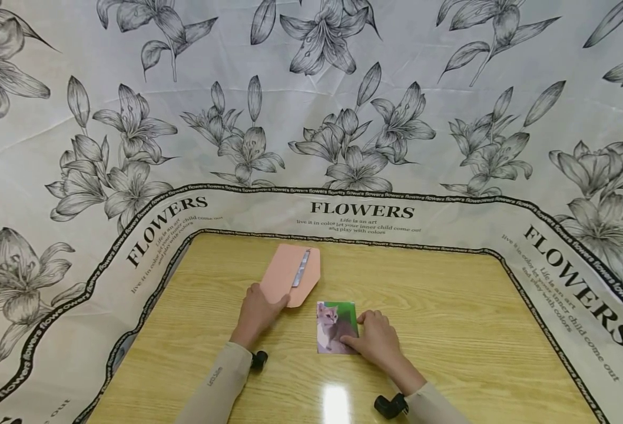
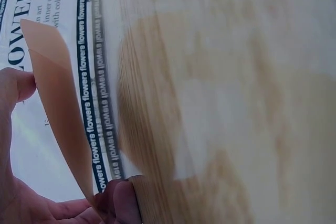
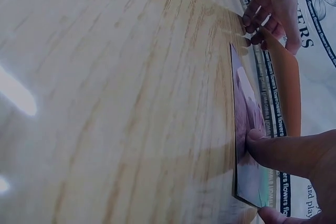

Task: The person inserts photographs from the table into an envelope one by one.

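A peach-coloured envelope [image 1: 277, 274] is in my left hand [image 1: 258, 312], the thumb on its near right edge and fingers along its left side. The left wrist view shows the envelope [image 2: 60, 103] slightly bowed, tilted up off the table. A narrow silvery strip [image 1: 301, 268] lies lengthwise on its face. My right hand [image 1: 377, 338] grips a photo card [image 1: 328, 341] of a cat against a green background. In the right wrist view the thumb [image 3: 283, 153] lies on the card's face and a finger meets its corner. Fingers beneath the card are hidden.
Both hands work over a wood-grain table [image 1: 438, 294]. A white cloth [image 1: 258, 212] with black flower drawings and lettering borders the table at the back and sides. A bright light reflection shows on the table's near part.
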Motion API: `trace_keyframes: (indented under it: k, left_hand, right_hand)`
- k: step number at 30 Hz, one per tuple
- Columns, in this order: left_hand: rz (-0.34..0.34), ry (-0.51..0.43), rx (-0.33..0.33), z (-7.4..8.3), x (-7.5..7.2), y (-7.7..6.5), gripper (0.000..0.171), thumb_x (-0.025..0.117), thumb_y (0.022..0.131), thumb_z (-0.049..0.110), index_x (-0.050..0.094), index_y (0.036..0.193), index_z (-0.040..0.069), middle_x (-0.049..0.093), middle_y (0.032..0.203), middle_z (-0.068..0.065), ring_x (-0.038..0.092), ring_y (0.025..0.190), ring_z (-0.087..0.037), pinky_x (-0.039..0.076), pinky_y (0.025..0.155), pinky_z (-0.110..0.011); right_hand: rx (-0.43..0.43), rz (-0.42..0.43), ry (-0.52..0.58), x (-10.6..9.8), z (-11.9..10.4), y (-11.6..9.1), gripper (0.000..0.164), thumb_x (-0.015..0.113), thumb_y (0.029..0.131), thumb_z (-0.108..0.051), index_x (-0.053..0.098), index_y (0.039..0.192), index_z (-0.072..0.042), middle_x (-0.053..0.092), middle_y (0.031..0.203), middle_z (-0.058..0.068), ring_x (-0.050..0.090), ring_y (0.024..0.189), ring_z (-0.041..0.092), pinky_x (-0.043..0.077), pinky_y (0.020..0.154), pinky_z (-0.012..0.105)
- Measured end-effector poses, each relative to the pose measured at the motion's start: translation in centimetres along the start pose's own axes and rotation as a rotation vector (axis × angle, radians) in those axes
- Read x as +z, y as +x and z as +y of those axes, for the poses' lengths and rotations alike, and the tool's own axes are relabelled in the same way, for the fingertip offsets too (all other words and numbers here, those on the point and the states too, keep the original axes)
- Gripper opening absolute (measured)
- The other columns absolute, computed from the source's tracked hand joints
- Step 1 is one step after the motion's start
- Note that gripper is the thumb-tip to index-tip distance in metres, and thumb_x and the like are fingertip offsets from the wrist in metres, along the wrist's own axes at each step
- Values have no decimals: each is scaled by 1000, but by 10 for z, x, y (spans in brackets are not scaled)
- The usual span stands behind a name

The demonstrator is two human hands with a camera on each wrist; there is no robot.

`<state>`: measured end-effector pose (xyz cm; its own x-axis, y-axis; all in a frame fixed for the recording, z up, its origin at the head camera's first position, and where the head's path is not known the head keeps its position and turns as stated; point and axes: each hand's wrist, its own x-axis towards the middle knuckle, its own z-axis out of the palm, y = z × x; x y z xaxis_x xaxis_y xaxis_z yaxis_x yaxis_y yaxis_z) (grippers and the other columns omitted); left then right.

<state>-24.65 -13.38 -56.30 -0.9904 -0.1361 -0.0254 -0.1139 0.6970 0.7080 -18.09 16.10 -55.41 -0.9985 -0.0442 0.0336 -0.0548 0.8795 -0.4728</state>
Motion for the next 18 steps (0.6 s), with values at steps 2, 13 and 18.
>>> trace_keyframes:
  k: [2, 13, 18]
  left_hand:
    - [-2, 3, -1, 0, 0, 0, 93, 78, 93, 56, 45, 144, -14, 56, 132, -31, 63, 113, -40, 53, 102, -53]
    - [1, -3, 7, 1, 0, 0, 94, 77, 93, 57, 44, 144, -14, 56, 131, -31, 63, 113, -40, 53, 102, -54]
    - [2, 2, 9, 0, 0, -1, 94, 77, 93, 57, 44, 144, -14, 55, 131, -31, 63, 113, -40, 53, 101, -54]
  right_hand:
    - [-1, -5, 2, 0, 0, 0, 61, 95, 80, -45, 66, 110, -1, 60, 98, 8, 55, 89, 25, 48, 74, 45]
    - [6, -13, 30, 2, 0, 0, 54, 96, 81, -38, 63, 107, -3, 60, 95, 5, 54, 86, 23, 46, 74, 43]
    - [7, -27, 73, 3, -1, -1, 55, 95, 83, -33, 57, 110, -5, 55, 78, 3, 49, 67, 18, 38, 60, 35]
